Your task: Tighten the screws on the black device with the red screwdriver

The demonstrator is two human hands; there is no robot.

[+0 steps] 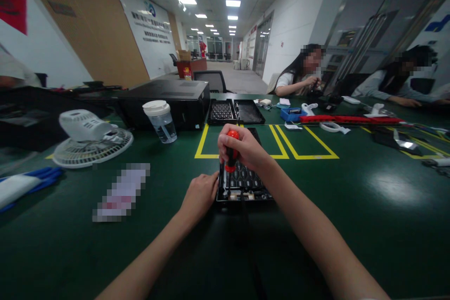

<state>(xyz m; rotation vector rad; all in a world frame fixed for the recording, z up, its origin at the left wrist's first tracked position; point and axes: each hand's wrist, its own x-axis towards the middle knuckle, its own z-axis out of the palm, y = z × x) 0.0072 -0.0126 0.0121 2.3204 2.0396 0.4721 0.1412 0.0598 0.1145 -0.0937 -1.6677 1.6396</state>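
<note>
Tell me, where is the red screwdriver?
In the head view, the screwdriver stands upright at centre, gripped by the right hand over the black panel.

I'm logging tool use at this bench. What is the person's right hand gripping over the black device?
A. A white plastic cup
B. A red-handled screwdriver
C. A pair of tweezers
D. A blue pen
B: the right hand wraps around a red-handled screwdriver held upright over the black device, while the left hand rests against the device's left edge.

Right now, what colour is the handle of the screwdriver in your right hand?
Red with black, seen in the head view: screwdriver gripped by the right hand.
</note>
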